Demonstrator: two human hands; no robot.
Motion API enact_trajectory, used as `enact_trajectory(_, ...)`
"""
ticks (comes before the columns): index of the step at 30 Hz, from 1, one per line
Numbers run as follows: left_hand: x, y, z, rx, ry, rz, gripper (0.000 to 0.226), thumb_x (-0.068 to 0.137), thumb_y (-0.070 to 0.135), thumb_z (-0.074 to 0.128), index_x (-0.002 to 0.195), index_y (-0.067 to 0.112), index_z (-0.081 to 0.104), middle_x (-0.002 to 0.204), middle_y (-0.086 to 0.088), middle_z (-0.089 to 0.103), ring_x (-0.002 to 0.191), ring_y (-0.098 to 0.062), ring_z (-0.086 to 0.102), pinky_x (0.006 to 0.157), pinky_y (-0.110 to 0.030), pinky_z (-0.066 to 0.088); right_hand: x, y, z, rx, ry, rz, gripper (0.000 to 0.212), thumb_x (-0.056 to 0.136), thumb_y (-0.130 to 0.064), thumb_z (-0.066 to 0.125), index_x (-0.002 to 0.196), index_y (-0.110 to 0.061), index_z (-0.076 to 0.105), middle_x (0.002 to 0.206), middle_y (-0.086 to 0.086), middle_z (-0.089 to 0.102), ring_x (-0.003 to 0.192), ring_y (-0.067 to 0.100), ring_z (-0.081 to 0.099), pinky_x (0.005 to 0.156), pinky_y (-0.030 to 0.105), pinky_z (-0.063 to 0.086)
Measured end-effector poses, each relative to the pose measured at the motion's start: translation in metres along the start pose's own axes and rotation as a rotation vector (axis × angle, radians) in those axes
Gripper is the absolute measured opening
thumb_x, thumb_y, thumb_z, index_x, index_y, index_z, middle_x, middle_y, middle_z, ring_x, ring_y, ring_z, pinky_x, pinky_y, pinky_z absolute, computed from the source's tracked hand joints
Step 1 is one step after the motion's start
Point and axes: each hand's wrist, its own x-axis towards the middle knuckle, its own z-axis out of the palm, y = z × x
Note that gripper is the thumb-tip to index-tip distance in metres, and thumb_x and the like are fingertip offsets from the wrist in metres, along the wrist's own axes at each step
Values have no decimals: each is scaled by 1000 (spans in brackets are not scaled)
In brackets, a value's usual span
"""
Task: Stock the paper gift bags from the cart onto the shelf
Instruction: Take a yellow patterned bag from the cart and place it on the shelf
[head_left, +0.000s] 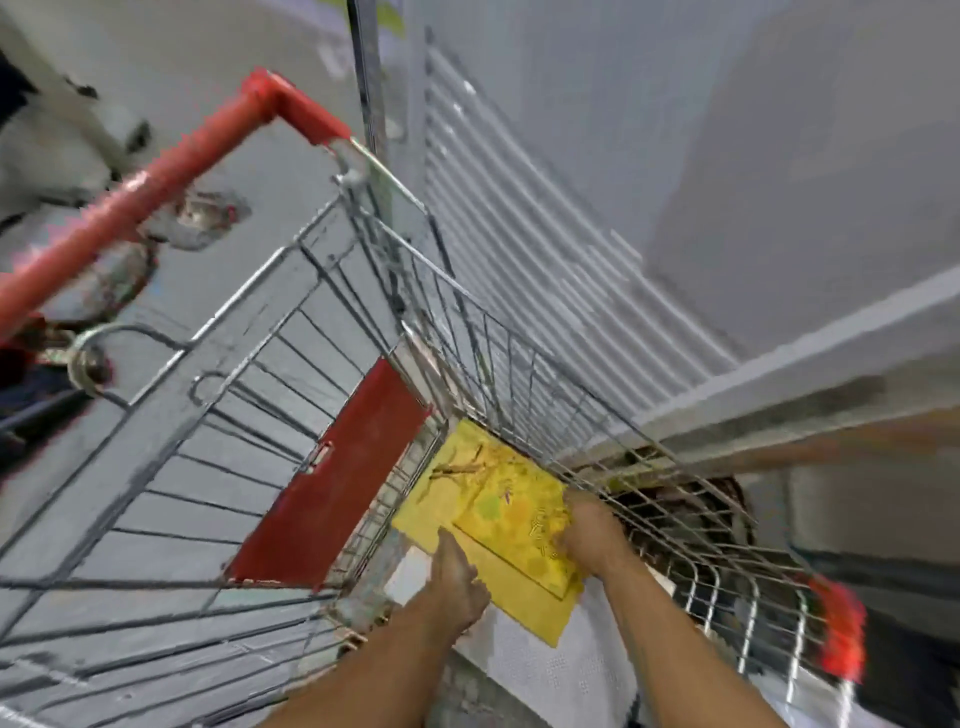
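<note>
A flat stack of yellow paper gift bags (493, 514) with a printed pattern lies in the bottom of the wire shopping cart (270, 395). Both my arms reach down into the basket. My left hand (460, 574) grips the near left edge of the stack, thumb on top. My right hand (592, 532) is closed on its right edge, next to the cart's wire side. The white shelf (810, 353) edge runs diagonally at the right, above the cart.
The cart has a red handle (171, 166) at the upper left and a red child-seat flap (332, 483) beside the bags. A white slatted panel (524, 218) stands behind the cart. White sheets (550, 670) lie under the bags. Grey floor surrounds the cart.
</note>
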Motion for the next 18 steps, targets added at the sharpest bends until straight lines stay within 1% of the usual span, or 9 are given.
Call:
enact_trajectory(2,20,-3,5,9,-26,-33,79,89,65,26,152,22,9,160,-10,14,139,-29,35,113,-44,32,12,-8,6,-55,-14,-38,66,63,-49,60,123,-25,49,125,6,59,113,30,58,90,41,51)
enact_trajectory(4,39,-2,7,15,-11,-53,78,87,68,27,146,16,26,152,-11,35,104,-22,60,87,-36,50,-2,-32,-3,-71,-2,-63,84,67,-38,71,139,-15,33,141,13,44,129,32,45,102,43,43)
enact_trajectory(6,49,-1,9,59,-30,-51,67,86,69,27,112,12,47,108,-12,60,63,-15,50,59,-25,45,-3,-41,-3,-64,16,-51,93,73,-32,75,145,-11,20,150,15,33,135,33,36,109,45,36)
enact_trajectory(7,50,-1,10,87,-54,-46,61,86,68,28,93,12,49,86,-8,56,53,-16,41,49,-22,39,-4,-41,0,-46,9,-40,93,75,-31,74,146,-12,17,150,16,33,135,34,36,110,46,34)
enact_trajectory(9,51,-1,11,161,-104,-36,49,93,53,35,85,10,55,78,-10,57,60,-22,53,48,-28,48,-12,-39,5,7,-8,-14,89,80,-31,69,147,-13,15,144,15,42,131,34,41,110,45,34)
enact_trajectory(11,47,-1,5,266,-147,-27,25,93,22,48,89,2,63,83,-16,62,76,-31,62,65,-45,59,-23,-38,11,64,-3,19,82,82,-31,67,146,-13,20,142,13,44,129,33,43,107,42,36)
enact_trajectory(13,36,-1,0,448,-153,19,21,89,5,47,81,-2,65,80,-18,63,78,-34,63,77,-53,57,-42,-36,8,217,55,66,70,85,-26,64,143,-10,30,140,15,43,128,31,43,104,38,38)
enact_trajectory(16,5,-1,-8,617,-161,79,23,95,4,41,84,-1,61,73,-15,66,70,-29,62,63,-41,58,-78,-30,3,405,126,110,46,88,-12,60,133,-10,50,131,9,51,118,25,53,89,25,43)
enact_trajectory(18,-26,-4,-11,738,-186,104,21,94,6,45,100,-4,63,83,-17,70,75,-30,64,62,-38,56,-106,-21,-4,489,170,94,36,85,-7,62,120,-11,60,115,2,60,107,18,58,72,16,43)
